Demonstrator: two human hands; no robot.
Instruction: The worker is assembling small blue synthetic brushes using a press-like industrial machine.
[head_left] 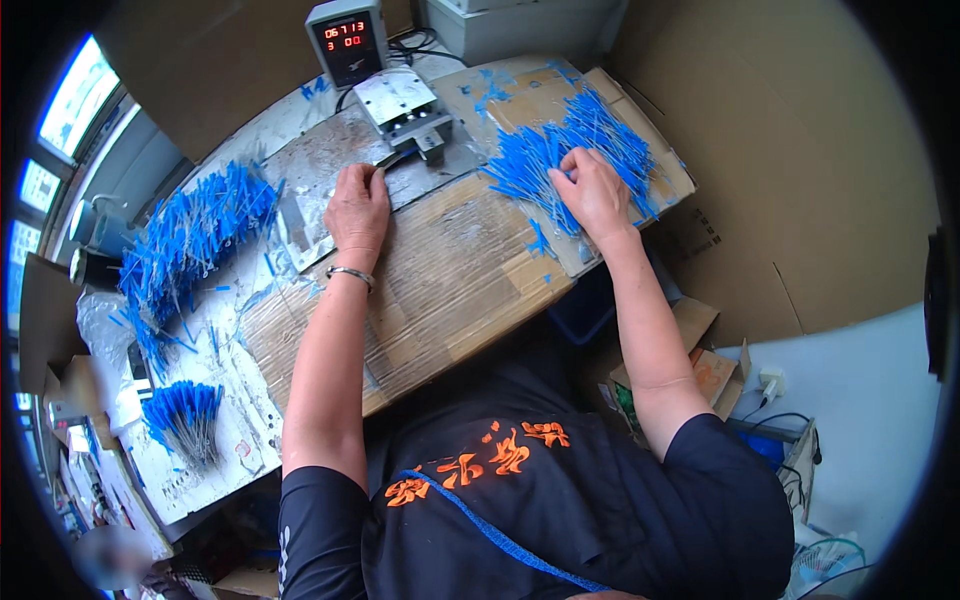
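Head view: your left hand (357, 212) curls beside the metal machine (398, 97), your right hand (592, 195) at the right blue pile (600, 125); what they grip is unclear. Hasty plucking could scatter strands (525, 160).

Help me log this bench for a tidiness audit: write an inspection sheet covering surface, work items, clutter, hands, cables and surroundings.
Surface: white table, partly covered with worn cardboard.
Work items: thin blue-ended pieces in a left heap, right heap and smaller bundle; metal machine with display box behind it.
Clutter: blue scraps, plastic bag.
Hands: left hand by the machine, grip unclear; right hand on the right heap, fingers bunched.
Cables: black cable looped beside the display box; black cord by a white plug.
Surroundings: cardboard panel at right, windows at left.
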